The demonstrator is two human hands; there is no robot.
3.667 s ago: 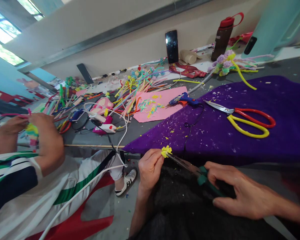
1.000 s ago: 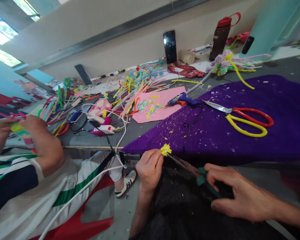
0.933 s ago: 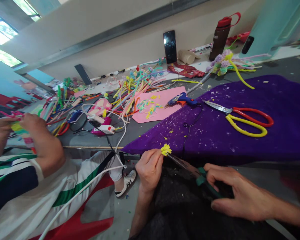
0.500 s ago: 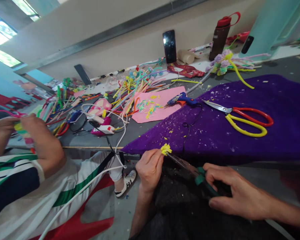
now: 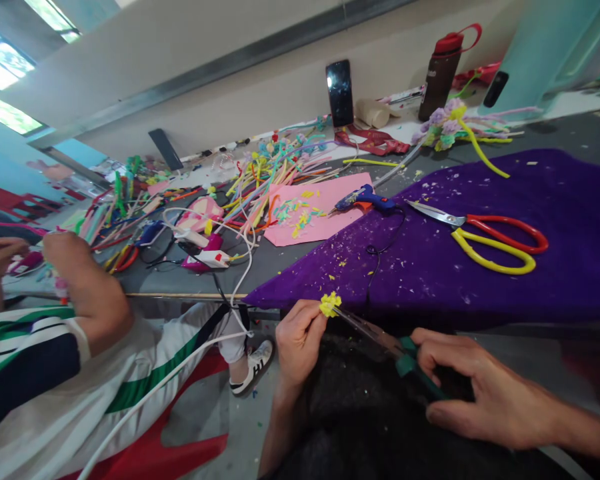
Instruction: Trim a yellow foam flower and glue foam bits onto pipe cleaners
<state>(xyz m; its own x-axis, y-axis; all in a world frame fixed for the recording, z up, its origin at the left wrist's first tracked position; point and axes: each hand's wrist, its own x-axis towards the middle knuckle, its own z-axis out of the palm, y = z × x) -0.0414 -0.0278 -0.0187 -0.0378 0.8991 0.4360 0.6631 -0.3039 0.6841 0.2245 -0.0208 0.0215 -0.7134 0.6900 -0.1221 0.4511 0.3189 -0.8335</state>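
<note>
Pinching a yellow tuft (image 5: 330, 304) between thumb and fingertips of the left hand (image 5: 299, 339), fingers curled shut round its base, just off the near edge of the purple cloth (image 5: 480, 280) and above the dark lap. Gripping green-handled snips (image 5: 403, 360) in the right hand (image 5: 473, 393), fingers wrapped round the handles, blades pointing up-left toward the tuft; too blurred for telling how far apart, or whether touching it. Holding the tuft raised and clear of the cloth, probably for giving the blades free reach from below; angling the snips low across the lap, likely for steadying the wrist. Lying on the cloth, well apart from both hands: red-and-yellow scissors (image 5: 485, 233), shut, and a blue glue gun (image 5: 367, 198) at the far corner, black cord running toward the near edge, seemingly parked within arm's reach. Catching coloured clippings just beyond: a pink sheet (image 5: 330, 230). Sprawling over the grey worktop (image 5: 290, 257): pipe cleaners (image 5: 275, 167). Leaning against the wall: a dark phone (image 5: 341, 92); standing near it, a red-capped bottle (image 5: 443, 67). Working at far left: a co-worker's hands (image 5: 65, 267), apparently closing on small coloured bits. Showing no readable brand, label or writing anywhere.
</note>
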